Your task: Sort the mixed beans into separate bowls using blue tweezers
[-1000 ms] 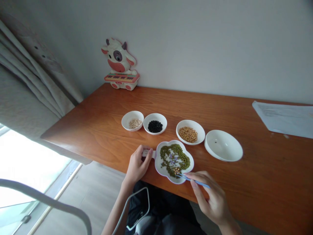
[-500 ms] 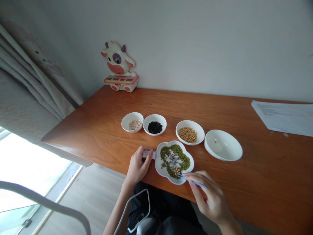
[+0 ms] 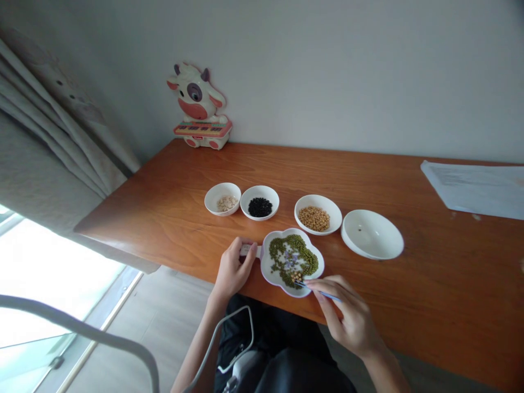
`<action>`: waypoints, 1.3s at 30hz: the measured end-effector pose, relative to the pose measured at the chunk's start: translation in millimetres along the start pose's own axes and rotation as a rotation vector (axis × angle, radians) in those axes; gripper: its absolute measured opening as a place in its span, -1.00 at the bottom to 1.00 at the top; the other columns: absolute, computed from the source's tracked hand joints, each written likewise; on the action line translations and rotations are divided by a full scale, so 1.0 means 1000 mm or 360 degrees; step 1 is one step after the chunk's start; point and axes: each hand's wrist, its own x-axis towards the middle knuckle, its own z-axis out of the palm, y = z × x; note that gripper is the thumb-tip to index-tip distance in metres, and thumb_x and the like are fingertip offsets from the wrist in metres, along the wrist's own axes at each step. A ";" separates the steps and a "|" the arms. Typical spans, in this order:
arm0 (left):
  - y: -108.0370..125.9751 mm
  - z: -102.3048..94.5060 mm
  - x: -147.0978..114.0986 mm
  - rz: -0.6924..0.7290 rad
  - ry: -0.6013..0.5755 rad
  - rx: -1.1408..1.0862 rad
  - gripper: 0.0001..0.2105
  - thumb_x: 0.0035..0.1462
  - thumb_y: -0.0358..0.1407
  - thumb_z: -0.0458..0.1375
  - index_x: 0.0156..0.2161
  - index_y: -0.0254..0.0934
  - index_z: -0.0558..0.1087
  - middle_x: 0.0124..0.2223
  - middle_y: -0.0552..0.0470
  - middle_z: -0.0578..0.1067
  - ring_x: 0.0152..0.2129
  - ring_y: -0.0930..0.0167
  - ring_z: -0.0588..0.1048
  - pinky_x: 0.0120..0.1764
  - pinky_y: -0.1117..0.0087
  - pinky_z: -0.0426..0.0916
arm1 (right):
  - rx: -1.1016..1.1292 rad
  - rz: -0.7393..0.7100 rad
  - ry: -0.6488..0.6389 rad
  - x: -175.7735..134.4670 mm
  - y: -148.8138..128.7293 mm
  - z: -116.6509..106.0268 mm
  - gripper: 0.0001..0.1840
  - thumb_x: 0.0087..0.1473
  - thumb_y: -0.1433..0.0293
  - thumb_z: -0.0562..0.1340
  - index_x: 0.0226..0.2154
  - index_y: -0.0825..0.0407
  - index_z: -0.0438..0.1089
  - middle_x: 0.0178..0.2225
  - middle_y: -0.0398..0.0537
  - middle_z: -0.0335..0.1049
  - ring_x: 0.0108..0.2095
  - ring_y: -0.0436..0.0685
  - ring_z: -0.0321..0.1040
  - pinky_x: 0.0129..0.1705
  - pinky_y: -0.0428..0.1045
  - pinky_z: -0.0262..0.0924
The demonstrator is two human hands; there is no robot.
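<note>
My left hand (image 3: 234, 268) is closed around the short handle of a white flower-shaped dish (image 3: 267, 265) with a lilac rim. Green mung beans (image 3: 308, 262) lie spread over the dish, with a small cluster of yellow soybeans (image 3: 296, 277) near its front edge. Between the thumb and fingers of my right hand (image 3: 347, 311) are slim blue tweezers (image 3: 329, 296). Their tips reach over the dish's front right rim to the soybeans; whether they grip one I cannot tell.
Behind the dish stand white bowls: one with pale flat pieces (image 3: 222, 200), one with black beans (image 3: 260, 203), one with soybeans (image 3: 318, 214), and a larger bowl (image 3: 372, 234) with a dark speck. A cow toy keyboard (image 3: 200, 109) and paper sheets (image 3: 478, 188) sit farther back.
The view has shifted slightly, so the table things sit a little higher. Both hands keep their holds, and the tweezers' tips remain by the soybeans in the dish.
</note>
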 end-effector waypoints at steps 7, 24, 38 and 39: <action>0.000 0.000 0.001 0.0009 0.0006 0.0006 -0.77 0.40 -0.12 0.10 -0.18 -0.23 0.44 -0.31 0.03 0.58 -0.39 0.37 0.53 -0.27 0.41 0.36 | 0.0014 0.0032 -0.0035 0.002 -0.003 0.001 -0.62 0.23 0.57 0.22 0.04 -0.05 0.48 -0.15 -0.04 0.63 -0.18 0.10 0.56 -0.16 0.00 0.53; 0.001 -0.001 0.002 0.0020 -0.0005 0.0042 -0.78 0.40 -0.13 0.09 -0.18 -0.23 0.44 -0.30 0.02 0.58 -0.37 0.38 0.54 -0.25 0.40 0.37 | 0.0020 0.0010 0.0000 0.001 -0.001 0.003 -0.61 0.21 0.57 0.23 0.03 -0.08 0.50 -0.14 -0.04 0.65 -0.19 0.13 0.58 -0.18 0.04 0.52; 0.001 -0.001 0.002 0.0010 0.0002 0.0051 -0.79 0.39 -0.12 0.10 -0.18 -0.22 0.44 -0.29 0.02 0.58 -0.36 0.37 0.55 -0.24 0.40 0.38 | 0.0003 -0.0041 -0.0024 0.003 -0.002 0.003 -0.56 0.21 0.60 0.24 0.09 -0.06 0.45 -0.11 -0.04 0.64 -0.17 0.11 0.57 -0.17 0.04 0.51; 0.001 -0.001 0.002 0.0010 0.0001 0.0051 -0.78 0.39 -0.12 0.10 -0.18 -0.22 0.44 -0.29 0.02 0.58 -0.36 0.37 0.55 -0.24 0.40 0.38 | -0.0002 -0.0039 -0.0028 0.003 -0.002 0.003 -0.56 0.21 0.59 0.24 0.09 -0.06 0.45 -0.11 -0.04 0.64 -0.17 0.12 0.57 -0.17 0.05 0.51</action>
